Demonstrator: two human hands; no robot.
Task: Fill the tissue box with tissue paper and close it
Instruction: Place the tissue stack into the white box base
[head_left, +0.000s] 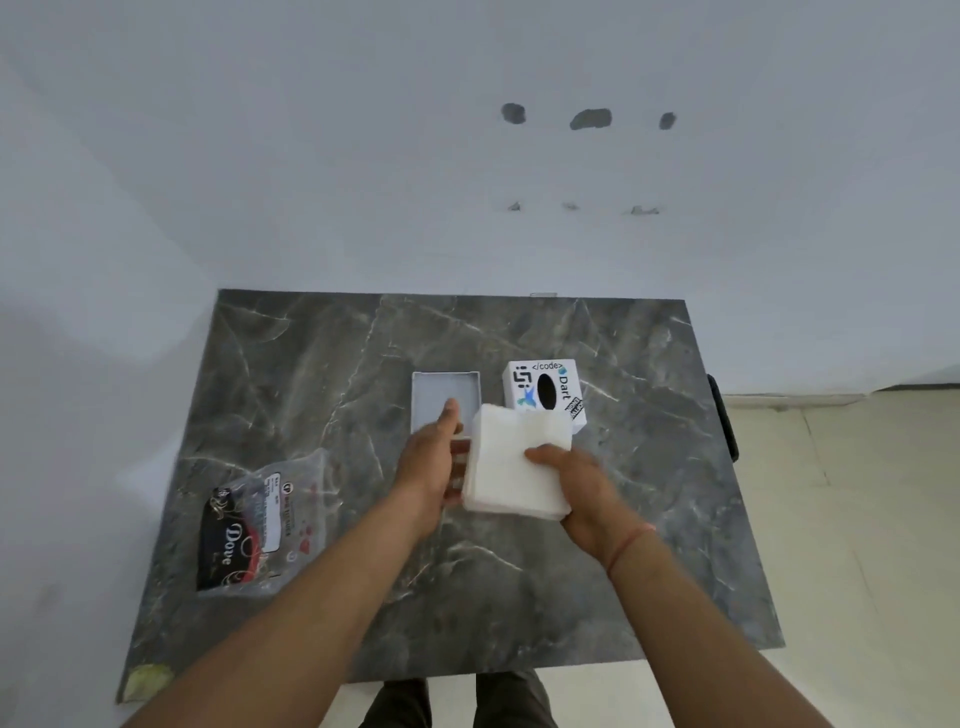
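White tissue stack (514, 467) held by two hands, one box base (441, 397).

A thick stack of white tissue paper (511, 467) is held up above the open white box tray (444, 387). The printed box lid (545, 392) sits just right of the tray.

Soft white paper tissue stack (511, 467), matt cardboard box tray (441, 395), polished marble table (311, 374)

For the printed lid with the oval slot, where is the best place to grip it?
Grip the printed lid across its two long side walls, from above. It sits slot-up and flat on the table, with its right side clear; the tissue stack overlaps its near corner.
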